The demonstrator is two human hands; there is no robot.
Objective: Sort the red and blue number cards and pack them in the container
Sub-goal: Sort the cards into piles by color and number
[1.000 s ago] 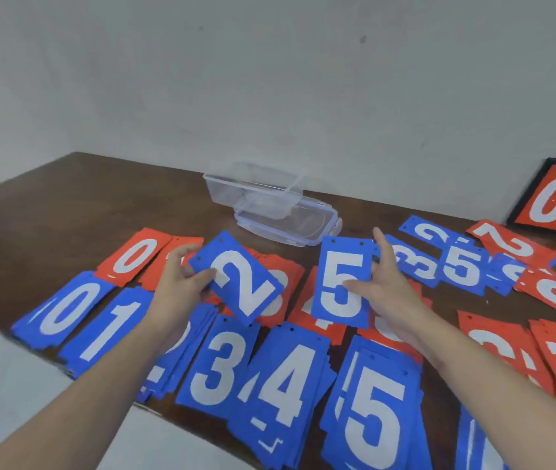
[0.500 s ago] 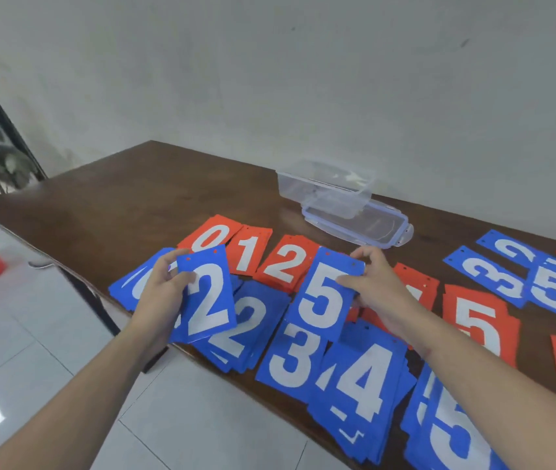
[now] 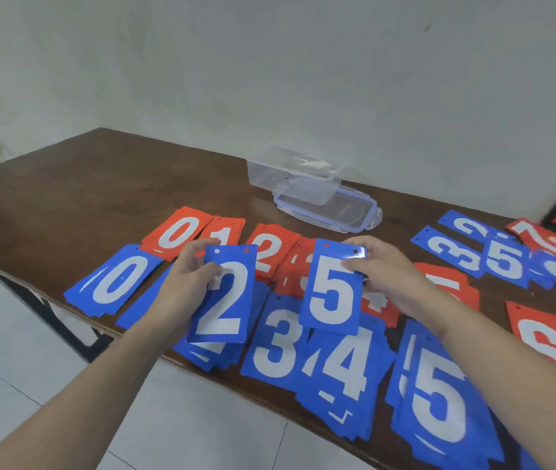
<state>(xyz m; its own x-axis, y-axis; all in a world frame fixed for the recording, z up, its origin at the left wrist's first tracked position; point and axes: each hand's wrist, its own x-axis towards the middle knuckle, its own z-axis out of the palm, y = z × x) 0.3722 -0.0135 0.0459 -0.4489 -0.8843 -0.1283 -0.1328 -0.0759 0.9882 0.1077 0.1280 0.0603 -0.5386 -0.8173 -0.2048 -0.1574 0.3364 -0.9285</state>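
— So, what are the hands doing?

— Each one grips a card above the desk (image 3: pixel 66 184). The left hand (image 3: pixel 185 286) has its thumb curled over the front of a blue 2 card (image 3: pixel 224 296), fingers behind it, and the card hangs above the blue 2 stack (image 3: pixel 202 354) at the near edge. The right hand (image 3: pixel 385 276) pinches a blue 5 card (image 3: pixel 332 286) at its top right corner, thumb on the face.

— And where does that 5 sit?

— Lifted, over the gap between the blue 3 stack (image 3: pixel 276 337) and the blue 4 stack (image 3: pixel 348 374), with red cards partly hidden behind it.

— The rest of the blue row?

— A blue 0 stack (image 3: pixel 114 279) on the left, a blue 5 stack (image 3: pixel 439 401) on the right beneath the right forearm. Behind them lie a red 0 (image 3: pixel 178 232), a red 1 (image 3: pixel 227 232) and a red 2 (image 3: pixel 270 249).

— The container?

— The clear container (image 3: pixel 290 167) stands farther back near the wall, one end resting on its lid (image 3: pixel 337 212), well apart from both hands. To the far right, unsorted blue cards (image 3: pixel 473 256) and red cards (image 3: pixel 548 242) overlap, and a red 6 (image 3: pixel 544 337) lies nearer.
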